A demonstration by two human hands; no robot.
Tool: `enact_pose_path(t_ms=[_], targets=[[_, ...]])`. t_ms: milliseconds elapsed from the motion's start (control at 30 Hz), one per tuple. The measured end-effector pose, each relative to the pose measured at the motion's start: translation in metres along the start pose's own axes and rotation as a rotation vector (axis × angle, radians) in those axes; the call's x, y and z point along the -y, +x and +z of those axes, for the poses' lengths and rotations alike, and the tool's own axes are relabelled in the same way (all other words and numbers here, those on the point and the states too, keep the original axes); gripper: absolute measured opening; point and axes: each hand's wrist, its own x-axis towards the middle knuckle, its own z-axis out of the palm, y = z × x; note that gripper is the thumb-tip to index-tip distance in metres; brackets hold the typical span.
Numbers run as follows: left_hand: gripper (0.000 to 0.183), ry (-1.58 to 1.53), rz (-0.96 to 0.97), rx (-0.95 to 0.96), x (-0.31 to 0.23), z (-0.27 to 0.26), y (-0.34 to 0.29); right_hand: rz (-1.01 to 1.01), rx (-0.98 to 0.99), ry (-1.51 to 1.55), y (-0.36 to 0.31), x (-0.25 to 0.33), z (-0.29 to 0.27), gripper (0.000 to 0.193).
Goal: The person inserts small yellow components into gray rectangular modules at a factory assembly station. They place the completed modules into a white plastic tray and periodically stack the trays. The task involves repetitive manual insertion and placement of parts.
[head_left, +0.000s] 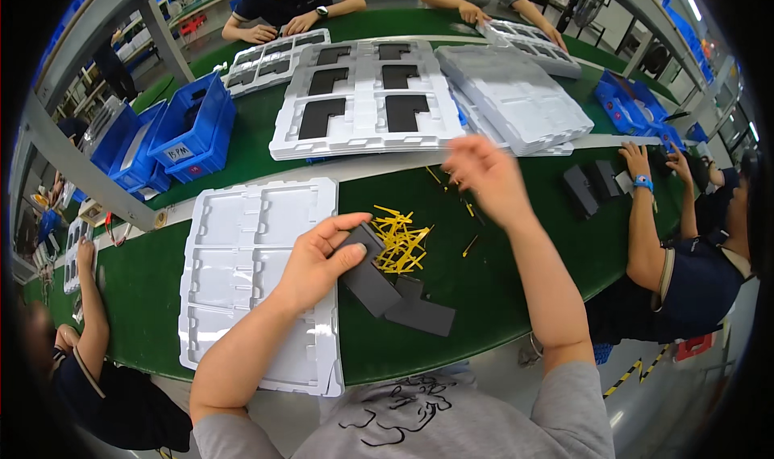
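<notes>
My left hand (322,257) grips a dark grey flat block (371,286) between thumb and fingers, above the green table. Just below it, another dark grey piece (423,315) lies on the table, partly covered by the held block. Beside my left fingertips is a loose heap of thin yellow strips (403,241). My right hand (488,177) is raised to the right of the heap, blurred, its fingers loosely apart with nothing plainly in them. A few yellow strips and small dark bits (469,209) lie under it.
An unfilled white moulded tray (218,298) lies at my left. Ahead stands a white tray (367,96) with dark L-shaped pieces, next to stacked white trays (516,96). Blue bins (193,128) stand far left. Co-workers sit across and at both sides; dark blocks (580,189) lie near the right one.
</notes>
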Motion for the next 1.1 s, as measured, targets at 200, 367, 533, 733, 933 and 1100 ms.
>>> enact_pose_path(t_ms=[200, 367, 533, 733, 933, 1100], targets=[[0.029, -0.108, 0.055, -0.421, -0.001, -0.032, 0.020, 0.128, -0.996, 0.089, 0.021, -0.038, -0.110, 0.055], [0.026, -0.198, 0.122, -0.494, -0.008, -0.045, 0.019, 0.277, -1.020, 0.043, 0.033, -0.079, -0.106, 0.081], [0.032, -0.225, 0.114, -0.456, -0.032, -0.054, 0.014, 0.286, -0.884, 0.593, 0.028, -0.067, -0.099, 0.058], [0.036, -0.073, 0.179, -0.405, -0.066, -0.086, -0.010, 0.311, -0.823, 0.693, 0.031, -0.075, -0.113, 0.046], [0.038, -0.104, 0.146, -0.662, -0.055, -0.097, -0.037, 0.168, -0.793, 0.768, 0.033, -0.053, -0.102, 0.041], [0.033, -0.218, 0.047, -0.586, -0.051, -0.081, -0.048, 0.021, -0.812, 0.815, 0.032, -0.050, -0.107, 0.040]])
